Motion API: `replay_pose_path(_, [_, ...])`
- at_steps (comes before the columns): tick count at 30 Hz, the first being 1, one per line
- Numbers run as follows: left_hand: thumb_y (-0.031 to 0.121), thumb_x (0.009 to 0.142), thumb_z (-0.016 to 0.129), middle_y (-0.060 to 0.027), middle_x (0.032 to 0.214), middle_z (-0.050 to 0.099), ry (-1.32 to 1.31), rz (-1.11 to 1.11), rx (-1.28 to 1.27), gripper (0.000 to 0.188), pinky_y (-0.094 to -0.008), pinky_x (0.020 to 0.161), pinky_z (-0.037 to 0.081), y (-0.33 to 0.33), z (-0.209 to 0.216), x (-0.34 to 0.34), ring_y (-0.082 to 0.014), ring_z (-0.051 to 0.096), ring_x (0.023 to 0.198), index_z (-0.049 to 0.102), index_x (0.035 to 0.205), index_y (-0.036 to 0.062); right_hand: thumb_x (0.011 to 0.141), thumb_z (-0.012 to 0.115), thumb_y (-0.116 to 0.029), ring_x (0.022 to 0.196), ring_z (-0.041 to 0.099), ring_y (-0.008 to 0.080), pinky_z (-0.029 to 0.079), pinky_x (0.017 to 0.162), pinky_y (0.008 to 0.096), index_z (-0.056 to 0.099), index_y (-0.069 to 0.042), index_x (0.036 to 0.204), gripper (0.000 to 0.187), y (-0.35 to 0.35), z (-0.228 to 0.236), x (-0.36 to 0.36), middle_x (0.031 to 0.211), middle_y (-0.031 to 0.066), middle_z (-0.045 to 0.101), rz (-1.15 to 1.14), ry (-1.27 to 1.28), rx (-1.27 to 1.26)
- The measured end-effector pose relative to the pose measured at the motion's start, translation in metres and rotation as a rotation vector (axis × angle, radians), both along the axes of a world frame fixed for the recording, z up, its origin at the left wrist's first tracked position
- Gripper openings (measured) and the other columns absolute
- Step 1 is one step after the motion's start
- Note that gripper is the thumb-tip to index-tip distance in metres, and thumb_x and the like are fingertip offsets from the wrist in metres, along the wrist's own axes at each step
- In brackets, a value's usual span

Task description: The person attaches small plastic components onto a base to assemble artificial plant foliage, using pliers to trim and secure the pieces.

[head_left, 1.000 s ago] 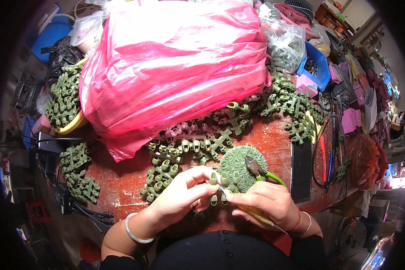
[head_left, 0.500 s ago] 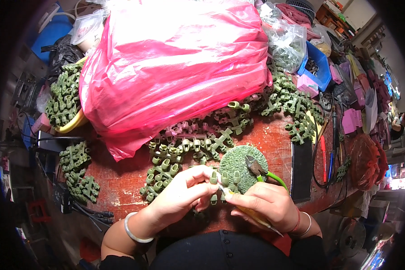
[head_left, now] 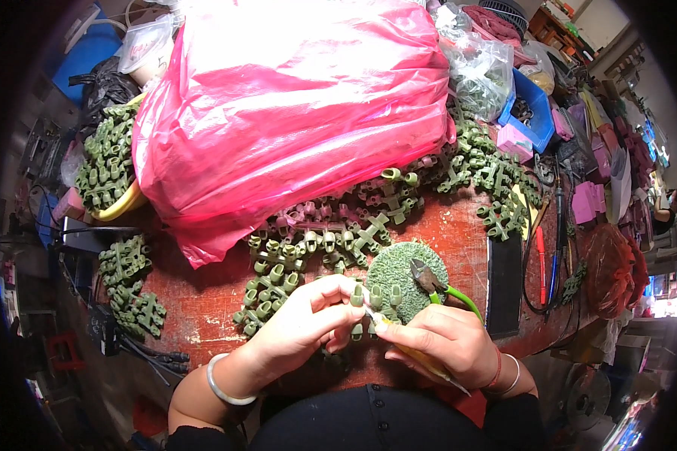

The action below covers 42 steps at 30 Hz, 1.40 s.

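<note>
Pinched in the fingers of my left hand point(head_left: 314, 322) is a green moulded cluster point(head_left: 376, 296) of several small cup-shaped pieces. My right hand point(head_left: 450, 342) is closed around a slim tool with a yellow handle point(head_left: 421, 361); its pale tip meets the cluster between both hands. The kind of tool is not clear. Just beyond the right hand, green-handled cutting pliers point(head_left: 427, 278) lie with their jaws on a round green textured pad point(head_left: 393, 269). My right hand hides the ends of their handles.
More green clusters point(head_left: 271, 293) lie on the red worktop point(head_left: 203, 316). A large pink plastic bag point(head_left: 293, 120) covers the far middle. At the right are a black strip point(head_left: 504, 286), a red pen-like tool point(head_left: 541, 263) and a blue bin point(head_left: 530, 113); black cables point(head_left: 154, 357) lie at the left.
Almost nothing differs. The yellow-handled tool has shifted very slightly in my right hand; my left hand keeps its place with the green cluster.
</note>
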State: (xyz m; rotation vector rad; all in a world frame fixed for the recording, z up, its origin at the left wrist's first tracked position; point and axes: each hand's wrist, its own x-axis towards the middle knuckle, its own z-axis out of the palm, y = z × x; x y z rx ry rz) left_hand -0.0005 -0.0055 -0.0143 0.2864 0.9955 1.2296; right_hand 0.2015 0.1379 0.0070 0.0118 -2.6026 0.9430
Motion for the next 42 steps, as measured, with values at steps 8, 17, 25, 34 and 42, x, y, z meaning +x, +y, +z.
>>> replay_pose_path(8, [0.007,0.096,0.065,0.0006,0.096,0.062,0.005,0.003,-0.006,0.013,-0.0213,0.055,0.038,-0.0006,-0.0006,0.0,-0.0048,0.05,0.066,0.063,0.109,0.0062,0.086,0.078,-0.016,0.066,0.061,0.0204,0.051,0.06,0.0338,0.069,-0.009,0.126,0.041,0.0001,-0.0001,-0.0002,0.076,0.0035,0.057,0.002,-0.009,0.033])
replay_pose_path(17, [0.007,0.096,0.066,0.0008,0.092,0.061,0.009,0.012,-0.004,0.014,-0.0209,0.054,0.037,0.0001,0.0014,0.0002,-0.0045,0.05,0.063,0.063,0.11,0.0058,0.086,0.078,-0.016,0.067,0.062,0.0199,0.051,0.06,0.0335,0.069,-0.009,0.125,0.041,-0.0004,-0.0002,-0.0011,0.077,0.0036,0.06,0.003,0.001,0.034])
replay_pose_path(25, [0.008,0.096,0.066,0.0006,0.091,0.061,0.011,0.008,0.015,0.015,-0.0215,0.053,0.036,-0.0001,-0.0006,0.0003,-0.0049,0.049,0.062,0.062,0.111,0.0055,0.085,0.078,-0.015,0.067,0.063,0.0204,0.051,0.06,0.034,0.069,-0.009,0.125,0.042,-0.0008,0.0003,-0.0014,0.077,0.0041,0.06,0.0,0.002,0.028])
replay_pose_path(34, [0.008,0.096,0.066,0.002,0.09,0.06,0.008,0.007,0.003,0.015,-0.0207,0.055,0.037,0.0003,0.0012,0.0002,-0.0041,0.05,0.065,0.062,0.111,0.0061,0.085,0.079,-0.015,0.066,0.062,0.0203,0.051,0.059,0.0339,0.069,-0.009,0.125,0.041,-0.0005,0.0002,-0.0009,0.076,0.004,0.058,-0.001,-0.003,0.03])
replay_pose_path(42, [0.014,0.1,0.066,-0.0006,0.088,0.063,0.013,-0.004,0.017,0.017,-0.0223,0.054,0.043,0.001,-0.0006,-0.0001,-0.0055,0.053,0.062,0.063,0.113,0.0037,0.087,0.079,-0.015,0.065,0.065,0.0215,0.051,0.059,0.0333,0.071,-0.004,0.12,0.035,0.005,0.0034,0.0044,0.082,0.0075,0.067,0.011,0.055,-0.223])
